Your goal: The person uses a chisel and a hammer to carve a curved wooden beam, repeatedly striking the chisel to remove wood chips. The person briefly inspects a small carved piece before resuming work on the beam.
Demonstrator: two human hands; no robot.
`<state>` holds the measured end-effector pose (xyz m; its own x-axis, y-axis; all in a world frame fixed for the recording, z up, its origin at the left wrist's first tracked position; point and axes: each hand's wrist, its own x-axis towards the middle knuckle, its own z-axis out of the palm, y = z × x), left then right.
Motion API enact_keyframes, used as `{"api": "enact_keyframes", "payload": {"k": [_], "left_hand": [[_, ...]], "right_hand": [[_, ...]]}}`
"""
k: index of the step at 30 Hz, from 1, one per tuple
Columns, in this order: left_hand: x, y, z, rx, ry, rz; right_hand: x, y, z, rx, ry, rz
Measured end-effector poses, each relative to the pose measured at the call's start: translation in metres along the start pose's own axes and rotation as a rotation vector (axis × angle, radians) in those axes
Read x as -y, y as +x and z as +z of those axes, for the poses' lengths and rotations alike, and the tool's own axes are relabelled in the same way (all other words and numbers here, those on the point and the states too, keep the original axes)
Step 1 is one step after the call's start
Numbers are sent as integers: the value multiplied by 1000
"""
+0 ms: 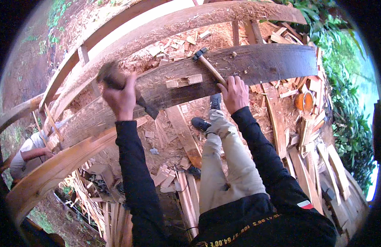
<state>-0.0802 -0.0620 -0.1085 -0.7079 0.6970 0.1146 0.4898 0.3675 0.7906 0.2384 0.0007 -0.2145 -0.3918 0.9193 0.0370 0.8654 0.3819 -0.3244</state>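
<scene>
Both fingers [233, 88] seemingly wrap hammer handles [213, 71]

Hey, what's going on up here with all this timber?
A person is working a dark timber beam. The left hand grips a chisel-like tool with a blurred wooden handle, its blade against the beam. The right hand holds a hammer lying on the beam beside a cut notch. Wood offcuts litter the ground, and another person crouches at lower left.

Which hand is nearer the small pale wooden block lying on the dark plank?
Right. The right hand grips the hammer handle just right of the pale wooden block; the left hand holds a chisel farther left.
</scene>
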Motion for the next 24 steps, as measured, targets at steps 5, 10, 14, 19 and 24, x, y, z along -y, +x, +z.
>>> {"api": "enact_keyframes", "payload": {"k": [5,10,14,19,24], "left_hand": [[-38,-16,-25,-317,-690,-184],[-95,-21,-20,-456,-806,-210],[-106,-29,13,-552,-638,-66],[-106,-30,30,-548,-758,-17],[-110,-40,40,-521,-596,55]], "right_hand": [[10,-2,-7,53,390,144],[43,3,-11,94,626,283],[67,19,2,20,664,371],[77,30,19,54,722,390],[76,27,22,25,716,369]]}}
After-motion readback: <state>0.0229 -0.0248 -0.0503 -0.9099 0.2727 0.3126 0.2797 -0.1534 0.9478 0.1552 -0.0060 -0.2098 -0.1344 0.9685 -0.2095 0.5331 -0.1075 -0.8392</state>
